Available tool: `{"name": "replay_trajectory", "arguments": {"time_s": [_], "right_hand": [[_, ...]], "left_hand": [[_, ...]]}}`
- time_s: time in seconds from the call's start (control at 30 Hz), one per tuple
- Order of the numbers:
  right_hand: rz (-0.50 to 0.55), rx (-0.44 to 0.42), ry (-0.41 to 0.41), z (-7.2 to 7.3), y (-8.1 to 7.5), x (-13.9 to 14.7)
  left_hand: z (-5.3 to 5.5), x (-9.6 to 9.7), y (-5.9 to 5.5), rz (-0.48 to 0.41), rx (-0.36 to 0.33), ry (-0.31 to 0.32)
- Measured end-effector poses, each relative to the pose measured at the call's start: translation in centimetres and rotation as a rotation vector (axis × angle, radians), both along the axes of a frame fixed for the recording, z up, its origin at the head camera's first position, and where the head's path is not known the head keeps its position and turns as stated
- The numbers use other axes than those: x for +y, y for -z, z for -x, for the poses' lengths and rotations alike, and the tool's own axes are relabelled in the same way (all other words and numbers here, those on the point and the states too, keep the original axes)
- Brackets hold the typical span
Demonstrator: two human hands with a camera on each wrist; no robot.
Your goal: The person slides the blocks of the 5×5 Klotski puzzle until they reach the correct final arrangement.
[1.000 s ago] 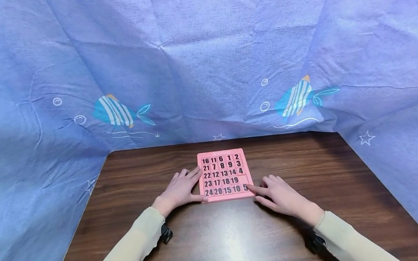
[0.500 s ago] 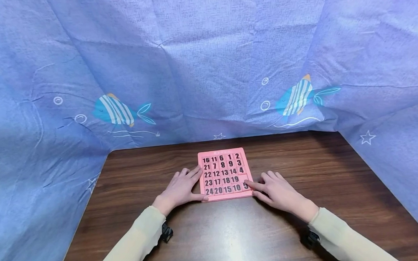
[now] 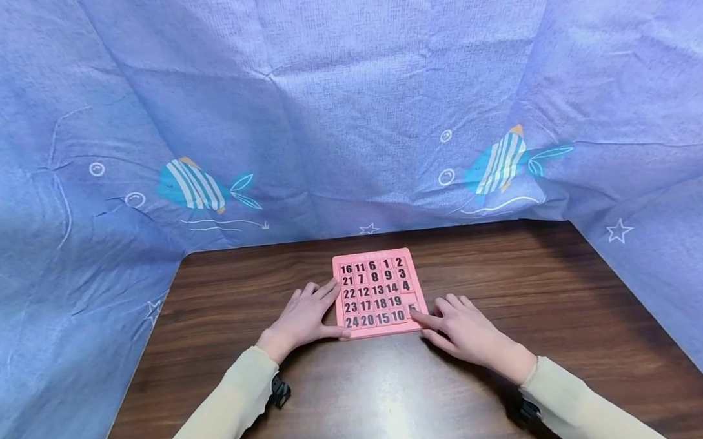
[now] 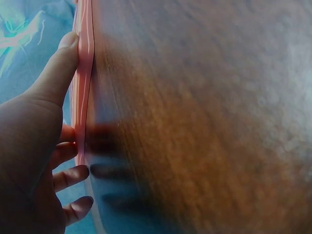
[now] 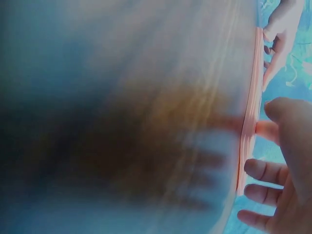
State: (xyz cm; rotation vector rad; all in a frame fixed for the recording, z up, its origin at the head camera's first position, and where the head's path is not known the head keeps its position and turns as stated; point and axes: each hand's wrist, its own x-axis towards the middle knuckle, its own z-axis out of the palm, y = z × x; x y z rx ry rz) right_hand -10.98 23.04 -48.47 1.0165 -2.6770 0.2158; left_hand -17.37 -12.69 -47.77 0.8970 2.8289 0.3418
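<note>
A pink number slide puzzle [image 3: 379, 295] lies flat on the table, its tiles printed with black numerals. My left hand [image 3: 301, 318] rests at its left side, fingers spread straight along that edge and thumb on the near-left corner. In the left wrist view the thumb [image 4: 58, 68] lies against the pink edge. My right hand [image 3: 462, 328] touches the "5" tile [image 3: 412, 306] with an extended index fingertip, which covers the numeral's lower part. That tile sits in the right column, partly up into the gap below the "4" tile [image 3: 406, 286].
The dark wood table [image 3: 243, 281] reaches back to a blue curtain [image 3: 354, 116] printed with fish. Black wrist cameras [image 3: 280, 391] are strapped under the pale sleeves [image 3: 224, 405]. Light glares off the wood in front of the puzzle.
The "5" tile has slid a little away from me, into the gap above it. My right index finger has shifted slightly left on the tile. My left hand has stayed in place.
</note>
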Motion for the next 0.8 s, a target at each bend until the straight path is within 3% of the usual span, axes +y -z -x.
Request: {"name": "replay_trajectory", "arguments": {"time_s": [0.23,0.33,0.57,0.8], "right_hand": [[-0.007,-0.066,0.065,1.3,-0.3,-0.4],[-0.011,-0.057,0.049,1.4,-0.5,-0.7],[-0.043,-0.003,-0.081,0.6,-0.5,-2.0],[-0.040,0.006,-0.040,0.3,-1.0,-0.9]], "left_hand": [[0.0,0.1,-0.1,0.006,-0.002,-0.003],[0.0,0.1,0.0,-0.003,0.005,0.004],[-0.1,0.1,0.1,-0.007,0.012,0.009],[0.1,0.1,0.0,-0.006,0.013,0.006]]}}
